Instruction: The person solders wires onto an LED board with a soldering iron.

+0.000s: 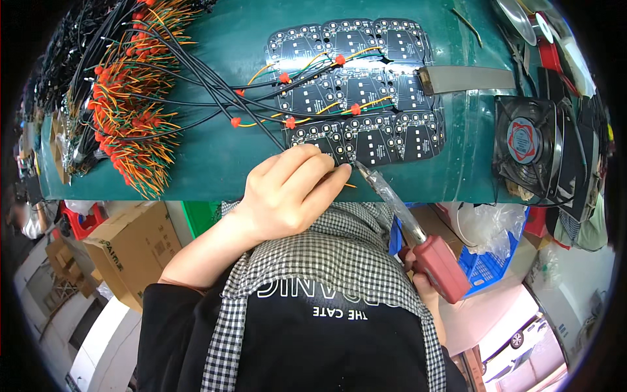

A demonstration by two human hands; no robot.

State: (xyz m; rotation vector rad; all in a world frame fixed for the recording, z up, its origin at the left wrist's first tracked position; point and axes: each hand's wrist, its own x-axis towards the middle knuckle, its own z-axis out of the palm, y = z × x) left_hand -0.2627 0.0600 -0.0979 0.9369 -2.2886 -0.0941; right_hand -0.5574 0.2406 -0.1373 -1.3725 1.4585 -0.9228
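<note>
My left hand [287, 189] is closed at the near edge of a panel of black circuit boards [372, 144]. A black cable [264, 127] runs in under its fingers, and a bit of orange wire [351, 186] pokes out below the fingertips; the grip itself is partly hidden. My right hand [426, 287] is wrapped round the red handle of a soldering gun [441, 266]. The gun's tip rests at the board's near edge, beside my left fingertips. Several other black cables with red beads and bared orange and green wires lie across the boards.
A heap of cables with red beads [140, 117] covers the green table's [222, 176] left side. A flat metal bar [467, 80] lies on the panel's right edge. To the right stands a black fan [526, 140], with tools behind. Below are a cardboard box [134, 251] and blue crate [486, 264].
</note>
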